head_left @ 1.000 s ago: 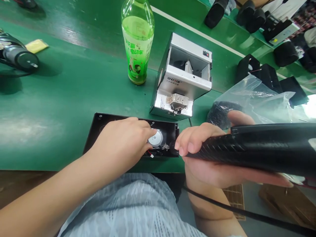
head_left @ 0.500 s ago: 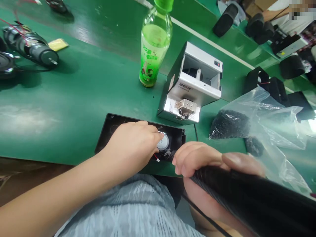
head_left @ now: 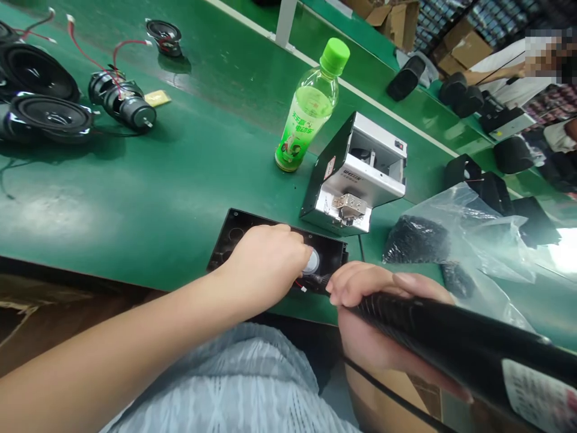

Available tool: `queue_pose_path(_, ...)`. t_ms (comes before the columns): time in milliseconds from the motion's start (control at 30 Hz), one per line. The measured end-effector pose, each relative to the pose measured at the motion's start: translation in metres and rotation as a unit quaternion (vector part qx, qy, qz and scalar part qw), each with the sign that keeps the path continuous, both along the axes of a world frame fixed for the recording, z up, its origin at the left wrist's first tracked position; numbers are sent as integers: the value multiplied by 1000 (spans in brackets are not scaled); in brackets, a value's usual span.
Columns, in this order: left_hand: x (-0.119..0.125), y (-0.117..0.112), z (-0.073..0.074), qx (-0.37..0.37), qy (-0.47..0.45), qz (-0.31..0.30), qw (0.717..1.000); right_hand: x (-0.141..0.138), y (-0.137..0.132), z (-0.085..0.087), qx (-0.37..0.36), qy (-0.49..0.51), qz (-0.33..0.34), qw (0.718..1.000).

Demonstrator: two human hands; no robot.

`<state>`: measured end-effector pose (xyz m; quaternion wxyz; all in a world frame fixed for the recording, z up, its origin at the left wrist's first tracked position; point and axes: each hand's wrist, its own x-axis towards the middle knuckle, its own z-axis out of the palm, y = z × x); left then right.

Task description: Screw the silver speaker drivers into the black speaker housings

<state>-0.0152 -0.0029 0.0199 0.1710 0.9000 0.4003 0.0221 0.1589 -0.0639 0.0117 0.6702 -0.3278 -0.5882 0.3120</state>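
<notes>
Tilted since the last frame: screwdriver [head_left: 442, 328], gripped closed in right hand [head_left: 374, 307], now slants toward panel [head_left: 229, 231]; left hand [head_left: 268, 264] curls against silver disc [head_left: 312, 262], grip unclear.

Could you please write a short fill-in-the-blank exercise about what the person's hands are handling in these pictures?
The black tool in the right hand is a corded electric ____.
The left hand lies on a black panel, with a ____ white part at its fingertips.
The plastic bottle has a ____ cap.
The black items to the right lie inside a clear plastic ____.

Missing words: screwdriver; round; green; bag.
</notes>
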Motion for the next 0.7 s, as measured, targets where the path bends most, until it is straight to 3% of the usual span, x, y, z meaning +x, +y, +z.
queue_pose_path(100, -1, -1, -1, 10, -5, 0, 1000, -1, 3, -11, 74, 33, -14, 997)
queue_pose_path(267, -3, -1, -4, 26, -12, -3, 1000, -7, 0, -17, 21, 67, -91, 993)
queue_pose_path(333, -5, 1, -6, 31, -14, -6, 999, -5, 3, -4, -5, 76, -90, 993)
queue_pose_path(433, -6, 3, -9, 25, -18, -13, 999, 5, 20, 34, -50, 99, -80, 991)
queue_pose_path(533, -6, 4, -12, 20, -18, -25, 999, 16, 57, 69, 22, 76, -146, 986)
queue_pose_path(600, -4, 4, -13, 21, -18, -35, 999, 19, 87, 75, 87, 63, -167, 980)
queue_pose_path(700, -4, 2, -14, 27, -26, -48, 998, 17, 123, 66, 93, 51, -159, 982)
